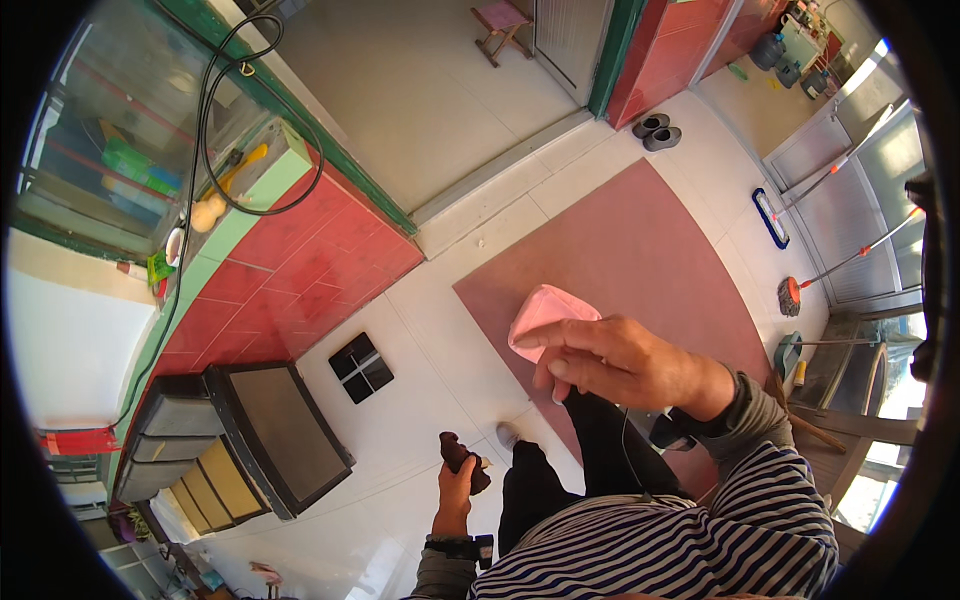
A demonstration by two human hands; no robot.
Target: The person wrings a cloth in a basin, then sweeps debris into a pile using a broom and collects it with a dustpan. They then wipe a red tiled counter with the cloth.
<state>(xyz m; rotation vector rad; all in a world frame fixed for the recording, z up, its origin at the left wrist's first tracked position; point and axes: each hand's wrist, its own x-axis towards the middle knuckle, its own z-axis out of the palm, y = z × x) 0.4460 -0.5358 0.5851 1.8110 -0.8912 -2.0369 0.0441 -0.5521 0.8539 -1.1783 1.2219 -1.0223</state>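
Note:
My right hand (607, 360) is raised in front of my body with a folded pink cloth item (544, 315) between its fingers and thumb. Lower and to the left, my left hand (454, 491) is closed around a dark brown crumpled item (466, 461), perhaps cloth, with a small pale bit showing at its side. The two hands are well apart. Beneath the pink item lies a dull red floor mat (622, 232).
A sofa-like seat with a dark frame (289, 435) and a bathroom scale (361, 367) are at left. A loose black cable (202, 142) hangs before the windowsill. Grey shoes (661, 138), a flat mop (770, 217), a string mop (789, 295) and a folding stool (501, 19) stand farther off.

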